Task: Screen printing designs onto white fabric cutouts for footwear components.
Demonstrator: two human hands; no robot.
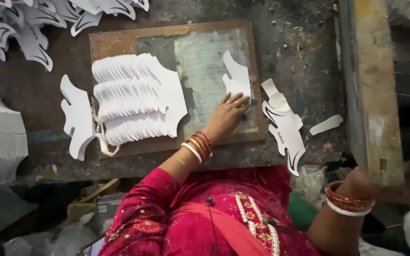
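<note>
A worker's left hand [228,115] presses flat, fingers spread, on the lower edge of a single white die-cut piece [236,76] lying on the worn wooden board [119,41], at about one o'clock from the wrist. The right hand [364,182], out at four o'clock near the bench's metal rail [357,95], is blurred; whether it grips anything cannot be told. A fanned stack of identical pieces [136,97] sits at nine o'clock, with printed pieces [285,130] lying just off the board at three o'clock. Judged from here, a sideways slide of the palm could skew the single piece or nudge the fanned stack out of order.
</note>
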